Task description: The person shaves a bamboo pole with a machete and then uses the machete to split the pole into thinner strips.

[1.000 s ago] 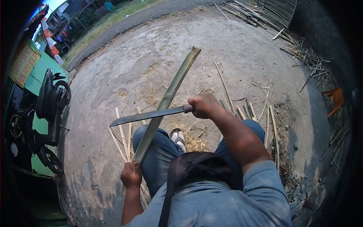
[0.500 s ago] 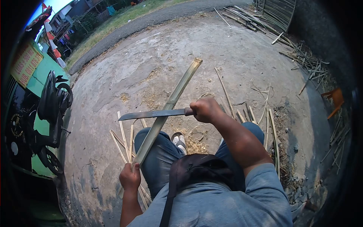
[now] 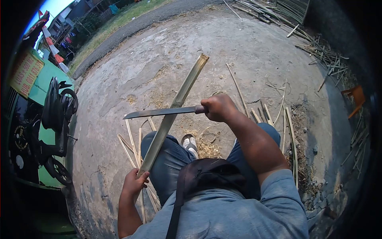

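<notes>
A long split bamboo strip (image 3: 163,137) slants across my left knee, its far end raised toward the upper right. My left hand (image 3: 135,182) is closed around its near end. In a fist, my right hand (image 3: 219,108) grips the dark handle of a machete (image 3: 159,112). The blade points left and crosses over the middle of the bamboo strip, overlapping it in this view. Thin bamboo slats (image 3: 129,149) lie beside my left leg, and more slats (image 3: 291,139) lie by my right knee.
Fibrous shavings (image 3: 209,148) lie on the concrete between my feet. A heap of bamboo offcuts (image 3: 328,59) lies at the upper right, near an orange plastic piece (image 3: 353,99). A motorbike (image 3: 53,119) stands at the left by a green wall.
My left hand has shifted down and slightly left with the bamboo strip, whose far end has moved up a little left. The machete and right hand have moved slightly up.
</notes>
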Motion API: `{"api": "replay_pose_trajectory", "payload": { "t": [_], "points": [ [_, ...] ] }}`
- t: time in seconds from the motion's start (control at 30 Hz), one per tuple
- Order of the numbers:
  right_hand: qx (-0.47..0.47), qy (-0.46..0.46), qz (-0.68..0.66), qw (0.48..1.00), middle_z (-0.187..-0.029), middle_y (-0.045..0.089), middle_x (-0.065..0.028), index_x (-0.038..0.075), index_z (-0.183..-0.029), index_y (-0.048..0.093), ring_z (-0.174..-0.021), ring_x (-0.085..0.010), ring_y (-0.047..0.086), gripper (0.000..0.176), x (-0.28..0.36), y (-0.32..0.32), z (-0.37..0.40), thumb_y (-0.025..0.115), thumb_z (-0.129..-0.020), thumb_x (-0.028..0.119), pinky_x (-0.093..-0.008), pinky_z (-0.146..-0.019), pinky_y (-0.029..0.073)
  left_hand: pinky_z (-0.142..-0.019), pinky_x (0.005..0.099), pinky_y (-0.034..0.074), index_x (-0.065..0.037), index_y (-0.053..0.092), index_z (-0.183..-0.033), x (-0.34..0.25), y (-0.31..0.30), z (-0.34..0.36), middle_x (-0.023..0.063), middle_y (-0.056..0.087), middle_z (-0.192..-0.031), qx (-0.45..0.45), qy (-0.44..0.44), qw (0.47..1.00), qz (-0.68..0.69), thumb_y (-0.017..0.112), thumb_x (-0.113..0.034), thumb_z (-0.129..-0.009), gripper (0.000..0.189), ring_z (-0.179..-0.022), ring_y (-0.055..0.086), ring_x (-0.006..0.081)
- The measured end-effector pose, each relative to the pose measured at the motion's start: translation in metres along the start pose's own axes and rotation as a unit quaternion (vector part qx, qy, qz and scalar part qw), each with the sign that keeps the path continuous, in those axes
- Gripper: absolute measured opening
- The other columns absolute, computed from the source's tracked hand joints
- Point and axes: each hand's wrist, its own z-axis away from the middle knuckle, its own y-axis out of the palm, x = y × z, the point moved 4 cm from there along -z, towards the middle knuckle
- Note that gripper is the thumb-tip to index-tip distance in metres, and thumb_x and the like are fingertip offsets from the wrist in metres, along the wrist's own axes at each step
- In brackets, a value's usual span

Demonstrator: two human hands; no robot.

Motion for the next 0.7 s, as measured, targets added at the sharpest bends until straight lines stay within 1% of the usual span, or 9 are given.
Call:
{"api": "replay_pose_trajectory", "payload": {
  "t": [0.03,0.13,0.23,0.27,0.37,0.43,0.53,0.63,0.7],
  "points": [
    [-0.01,-0.002,-0.004,1.0,-0.071,0.069,-0.0104,0.017,-0.08,0.068,-0.071,-0.0358,0.071,0.006,0.0,-0.001,0.0,0.073,-0.081,0.02,-0.0486,-0.063,0.057,-0.062,0.0357,0.06,0.002,0.064,-0.11,0.0,0.002,0.001,0.0101,0.071,-0.089,0.024,-0.006,1.0,-0.006,0.078,-0.036,-0.097,0.043,-0.077,0.073,0.0199],
    [-0.028,-0.017,-0.015,0.999,-0.07,0.069,-0.0102,0.017,-0.08,0.067,-0.07,-0.0358,0.071,0.008,-0.003,0.0,-0.002,0.074,-0.08,0.021,-0.0481,-0.061,0.056,-0.064,0.0356,0.061,0.003,0.065,-0.112,0.006,0.006,-0.001,0.0108,0.072,-0.09,0.078,-0.007,0.997,0.009,0.077,-0.038,-0.098,0.044,-0.08,0.075,0.0206],
    [-0.033,-0.019,-0.014,0.999,-0.071,0.069,-0.01,0.018,-0.08,0.067,-0.07,-0.0355,0.071,0.009,-0.002,0.0,-0.003,0.075,-0.08,0.021,-0.0483,-0.061,0.056,-0.064,0.0348,0.061,0.003,0.066,-0.111,0.005,0.009,0.002,0.0106,0.073,-0.09,0.086,0.004,0.996,-0.002,0.075,-0.039,-0.1,0.044,-0.08,0.075,0.0207],
    [-0.032,-0.016,-0.013,0.999,-0.071,0.069,-0.01,0.018,-0.08,0.067,-0.07,-0.0354,0.071,0.009,-0.001,-0.001,-0.003,0.075,-0.079,0.021,-0.0484,-0.061,0.056,-0.064,0.0345,0.061,0.003,0.066,-0.11,0.006,0.01,0.002,0.0104,0.073,-0.088,0.078,0.021,0.997,-0.007,0.074,-0.039,-0.1,0.044,-0.079,0.075,0.0207],
    [0.037,0.007,0.008,0.999,-0.083,0.074,-0.0105,0.019,-0.089,0.072,-0.081,-0.0346,0.075,0.006,0.003,-0.006,-0.005,0.07,-0.086,0.023,-0.0481,-0.069,0.06,-0.064,0.0337,0.06,0.003,0.068,-0.106,0.007,0.014,0.004,0.0103,0.073,-0.083,0.047,0.055,0.997,-0.03,0.073,-0.041,-0.101,0.045,-0.077,0.075,0.0194],
    [0.023,0.007,0.0,1.0,-0.082,0.074,-0.0108,0.019,-0.088,0.072,-0.079,-0.0347,0.074,0.005,0.002,-0.009,-0.004,0.07,-0.086,0.023,-0.048,-0.069,0.06,-0.065,0.0332,0.06,0.004,0.069,-0.102,0.002,0.017,0.01,0.0108,0.074,-0.08,0.016,0.059,0.997,-0.056,0.073,-0.042,-0.1,0.046,-0.075,0.075,0.0173],
    [-0.005,0.001,-0.013,1.0,-0.08,0.073,-0.011,0.018,-0.086,0.072,-0.078,-0.0348,0.074,0.004,0.003,-0.013,-0.002,0.07,-0.086,0.022,-0.0478,-0.068,0.059,-0.064,0.0383,0.057,0.003,0.07,-0.098,-0.016,0.025,0.03,0.0162,0.074,-0.079,-0.078,0.089,0.981,-0.151,0.073,-0.041,-0.099,0.044,-0.071,0.075,0.0247],
    [-0.028,-0.002,-0.024,0.999,-0.079,0.073,-0.0112,0.018,-0.085,0.072,-0.076,-0.0349,0.074,0.004,0.003,-0.016,-0.001,0.071,-0.085,0.021,-0.0478,-0.068,0.059,-0.066,0.0465,0.055,0.002,0.07,-0.095,-0.023,0.03,0.044,0.022,0.071,-0.081,-0.171,0.161,0.93,-0.284,0.073,-0.039,-0.098,0.041,-0.073,0.073,0.0382],
    [-0.044,-0.01,-0.03,0.999,-0.076,0.071,-0.011,0.017,-0.084,0.07,-0.074,-0.0354,0.073,0.004,0.002,-0.015,0.0,0.072,-0.083,0.021,-0.0484,-0.065,0.058,-0.068,0.0496,0.053,0.002,0.069,-0.094,-0.018,0.032,0.046,0.024,0.069,-0.081,-0.162,0.155,0.942,-0.248,0.072,-0.038,-0.099,0.04,-0.076,0.069,0.0447]
  ]
}}
